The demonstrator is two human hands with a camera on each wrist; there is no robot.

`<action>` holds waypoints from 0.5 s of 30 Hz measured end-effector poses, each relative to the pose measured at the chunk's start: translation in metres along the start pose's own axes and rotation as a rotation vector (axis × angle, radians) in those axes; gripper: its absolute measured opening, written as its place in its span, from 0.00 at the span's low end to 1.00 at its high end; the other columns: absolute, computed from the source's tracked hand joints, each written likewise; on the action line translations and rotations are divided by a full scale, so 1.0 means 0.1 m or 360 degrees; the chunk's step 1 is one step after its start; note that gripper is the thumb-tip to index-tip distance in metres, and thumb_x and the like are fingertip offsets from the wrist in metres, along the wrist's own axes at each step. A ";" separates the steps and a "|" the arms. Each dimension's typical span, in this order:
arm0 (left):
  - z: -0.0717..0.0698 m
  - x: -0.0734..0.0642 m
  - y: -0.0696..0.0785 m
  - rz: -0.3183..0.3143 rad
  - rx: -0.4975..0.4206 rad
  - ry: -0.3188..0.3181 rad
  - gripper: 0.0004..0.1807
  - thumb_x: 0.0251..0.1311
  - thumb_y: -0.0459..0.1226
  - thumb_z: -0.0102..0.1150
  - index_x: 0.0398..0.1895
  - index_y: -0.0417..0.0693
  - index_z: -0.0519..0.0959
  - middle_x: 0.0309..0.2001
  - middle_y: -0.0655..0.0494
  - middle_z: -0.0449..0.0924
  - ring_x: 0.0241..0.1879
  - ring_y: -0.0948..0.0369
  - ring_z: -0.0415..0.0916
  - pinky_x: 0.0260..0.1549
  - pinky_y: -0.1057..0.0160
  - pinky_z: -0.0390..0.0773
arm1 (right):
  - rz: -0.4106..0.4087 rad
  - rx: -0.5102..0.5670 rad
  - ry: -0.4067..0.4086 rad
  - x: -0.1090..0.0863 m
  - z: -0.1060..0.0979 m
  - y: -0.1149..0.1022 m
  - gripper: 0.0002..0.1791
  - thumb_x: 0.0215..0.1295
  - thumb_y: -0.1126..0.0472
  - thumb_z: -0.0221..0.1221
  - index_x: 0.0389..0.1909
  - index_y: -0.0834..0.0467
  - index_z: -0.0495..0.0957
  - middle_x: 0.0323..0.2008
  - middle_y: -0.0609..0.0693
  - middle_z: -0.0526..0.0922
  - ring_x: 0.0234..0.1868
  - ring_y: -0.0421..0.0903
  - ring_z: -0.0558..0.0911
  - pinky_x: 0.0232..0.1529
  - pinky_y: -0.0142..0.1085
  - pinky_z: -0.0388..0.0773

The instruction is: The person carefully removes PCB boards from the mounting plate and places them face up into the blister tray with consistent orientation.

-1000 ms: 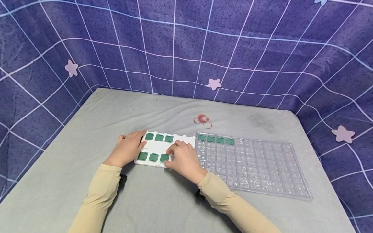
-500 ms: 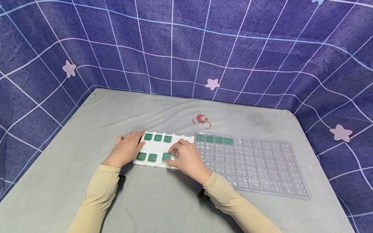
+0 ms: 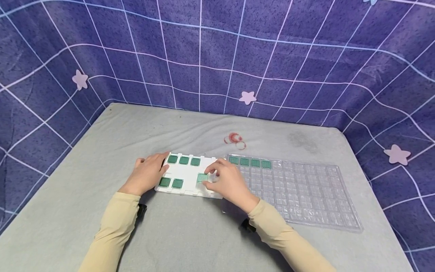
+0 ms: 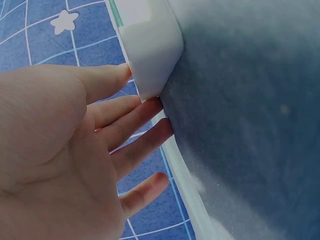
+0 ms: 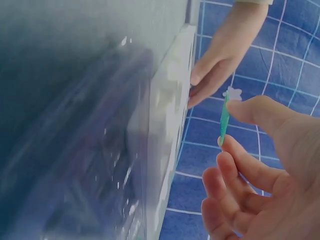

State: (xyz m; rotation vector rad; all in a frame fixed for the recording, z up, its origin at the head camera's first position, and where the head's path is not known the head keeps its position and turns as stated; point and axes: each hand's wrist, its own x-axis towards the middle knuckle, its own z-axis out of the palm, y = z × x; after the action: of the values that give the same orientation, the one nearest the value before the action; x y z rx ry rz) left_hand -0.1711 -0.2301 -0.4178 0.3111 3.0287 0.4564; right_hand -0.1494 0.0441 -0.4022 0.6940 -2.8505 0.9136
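Note:
A white tray (image 3: 183, 172) lies flat on the cloth-covered table, bearing small square green circuit boards (image 3: 184, 161) in a far row and a near row. My left hand (image 3: 146, 173) holds the tray's left end; in the left wrist view its thumb and fingertips meet the white tray end (image 4: 152, 55). My right hand (image 3: 229, 181) pinches one green circuit board (image 3: 202, 178) by its edges between thumb and index finger, over the tray's near right part. The right wrist view shows this board (image 5: 224, 119) edge-on, raised off the tray, with the other fingers loosely curled.
A clear plastic tray (image 3: 299, 189) with many square pockets stands right of the white tray. Several green boards (image 3: 255, 163) sit at the left of its far row. A red mark (image 3: 234, 138) shows on the grey cloth behind. A blue gridded curtain (image 3: 217, 56) surrounds the table.
My right hand has lifted a circuit board out of the white tray's near row and moved right with it, leaving a bare white spot. My left hand stays at the tray's left end.

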 end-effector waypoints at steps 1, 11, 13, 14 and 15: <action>0.00 0.00 0.00 0.0000 -0.0002 0.0001 0.29 0.76 0.40 0.49 0.76 0.38 0.63 0.70 0.37 0.71 0.68 0.40 0.70 0.59 0.38 0.61 | -0.0002 0.0005 0.0004 0.00 -0.02 0.01 0.14 0.54 0.51 0.75 0.40 0.51 0.87 0.38 0.47 0.84 0.38 0.46 0.83 0.38 0.33 0.74; 0.01 0.00 0.00 0.0001 0.0006 0.0001 0.29 0.77 0.40 0.49 0.76 0.37 0.63 0.70 0.37 0.71 0.68 0.40 0.70 0.58 0.38 0.61 | 0.0038 -0.0008 0.0042 -0.02 -0.23 0.21 0.14 0.54 0.52 0.75 0.41 0.50 0.87 0.39 0.47 0.84 0.38 0.47 0.83 0.40 0.38 0.75; 0.00 0.00 0.00 0.0001 0.0006 0.0005 0.29 0.76 0.40 0.50 0.76 0.38 0.63 0.70 0.37 0.71 0.68 0.40 0.70 0.58 0.38 0.61 | 0.0040 -0.0011 0.0051 -0.02 -0.28 0.28 0.15 0.54 0.52 0.75 0.41 0.50 0.87 0.39 0.47 0.84 0.39 0.46 0.83 0.40 0.38 0.75; 0.00 0.00 0.00 0.0001 0.0007 0.0007 0.29 0.76 0.40 0.50 0.76 0.38 0.64 0.70 0.37 0.71 0.68 0.40 0.70 0.58 0.38 0.61 | 0.0050 -0.0014 0.0055 -0.03 -0.30 0.31 0.15 0.54 0.51 0.75 0.42 0.49 0.87 0.39 0.46 0.84 0.39 0.45 0.83 0.40 0.38 0.75; 0.00 0.00 0.01 0.0002 0.0008 0.0010 0.29 0.76 0.40 0.50 0.76 0.38 0.64 0.70 0.37 0.71 0.68 0.40 0.70 0.58 0.38 0.61 | 0.0057 -0.0021 0.0061 -0.03 -0.32 0.35 0.15 0.54 0.51 0.75 0.42 0.49 0.87 0.39 0.46 0.84 0.38 0.44 0.82 0.39 0.37 0.75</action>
State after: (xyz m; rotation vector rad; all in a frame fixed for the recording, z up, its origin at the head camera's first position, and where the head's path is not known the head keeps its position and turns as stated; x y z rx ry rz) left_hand -0.1710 -0.2294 -0.4175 0.3128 3.0366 0.4506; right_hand -0.1643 0.0890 -0.3953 0.6195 -2.8418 0.9019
